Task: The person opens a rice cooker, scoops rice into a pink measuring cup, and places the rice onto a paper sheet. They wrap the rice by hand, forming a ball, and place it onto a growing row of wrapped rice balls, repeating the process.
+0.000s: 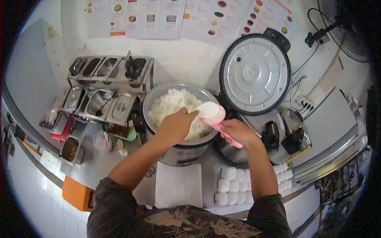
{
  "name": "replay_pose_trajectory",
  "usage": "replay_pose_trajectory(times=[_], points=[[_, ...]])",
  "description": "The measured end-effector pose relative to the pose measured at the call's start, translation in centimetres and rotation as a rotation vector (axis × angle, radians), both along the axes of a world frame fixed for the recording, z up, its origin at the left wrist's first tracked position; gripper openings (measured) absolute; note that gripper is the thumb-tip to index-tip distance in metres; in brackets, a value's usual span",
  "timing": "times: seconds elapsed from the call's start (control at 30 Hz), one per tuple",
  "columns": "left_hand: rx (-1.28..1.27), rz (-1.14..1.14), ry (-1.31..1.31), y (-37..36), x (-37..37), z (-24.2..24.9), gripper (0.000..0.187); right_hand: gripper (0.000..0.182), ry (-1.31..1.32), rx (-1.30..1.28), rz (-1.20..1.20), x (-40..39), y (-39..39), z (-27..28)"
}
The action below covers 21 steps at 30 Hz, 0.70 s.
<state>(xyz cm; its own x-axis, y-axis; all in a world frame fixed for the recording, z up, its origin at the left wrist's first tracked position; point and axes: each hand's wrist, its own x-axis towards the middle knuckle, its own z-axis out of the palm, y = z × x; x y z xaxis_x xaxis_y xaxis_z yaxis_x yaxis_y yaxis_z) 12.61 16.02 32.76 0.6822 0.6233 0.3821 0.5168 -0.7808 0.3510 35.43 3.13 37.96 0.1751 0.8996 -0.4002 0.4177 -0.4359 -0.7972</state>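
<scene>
A large round pot (149,129) full of white rice (174,102) stands in front of me. My right hand (238,133) is closed round the handle of a pink scoop (214,121), held over the pot's right side. White rice fills the scoop. Over the middle of the pot, my left hand (176,126) reaches toward the scoop with its index finger stretched out at the scoop's left edge. Its other fingers are mostly hidden, and nothing shows in it. A white paper sheet (178,185) lies in front of the pot.
Rows of white wrapped bundles (232,186) sit at the front right. A cooker with a raised round lid (256,73) stands behind them. Metal food containers (99,103) fill a rack at left. An orange box (76,193) is at lower left, a fan (349,27) at upper right.
</scene>
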Motion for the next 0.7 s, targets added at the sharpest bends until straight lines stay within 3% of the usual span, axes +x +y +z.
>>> replay_pose_trajectory(times=[0.2,0.27,0.37,0.43,0.47,0.53,0.57,0.6,0.67,0.7], points=[[0.008,0.238,0.16,2.3,-0.1,-2.9,0.038,0.016,0.046,0.086,0.054,0.1,-3.3,-1.0],[0.262,0.302,0.241,2.7,-0.8,-5.5,0.036,0.018,0.088,0.113,0.104,-0.3,-5.8,-1.8],[0.227,0.313,0.046,-1.7,-3.3,-2.6,0.029,0.023,0.371,0.088,0.198,-0.9,-9.8,-6.0],[0.111,0.261,-0.201,-4.6,-4.9,-3.0,0.026,0.026,0.463,-0.012,0.161,-2.2,-12.3,-10.9],[0.169,0.255,-0.312,-6.3,-5.6,-5.4,0.021,0.028,0.501,-0.046,0.149,-3.1,-13.2,-13.4],[-0.363,0.425,-0.045,-11.4,-7.7,-9.0,0.018,0.045,0.316,0.006,0.159,-4.9,-14.6,-19.6],[-0.349,0.404,-0.003,-12.9,-9.0,-13.7,0.018,0.053,0.223,0.045,0.162,-5.7,-14.9,-22.5],[-0.335,0.38,0.042,-14.1,-10.9,-19.4,0.019,0.056,0.035,0.282,0.218,-6.6,-15.0,-24.7],[-0.405,0.188,0.188,-17.7,-15.1,-27.5,0.044,0.063,-0.35,0.748,0.297,-8.0,-15.6,-28.5],[-0.401,0.2,0.304,-19.7,-15.8,-28.7,0.048,0.063,-0.45,0.649,0.385,-8.5,-16.1,-29.8]])
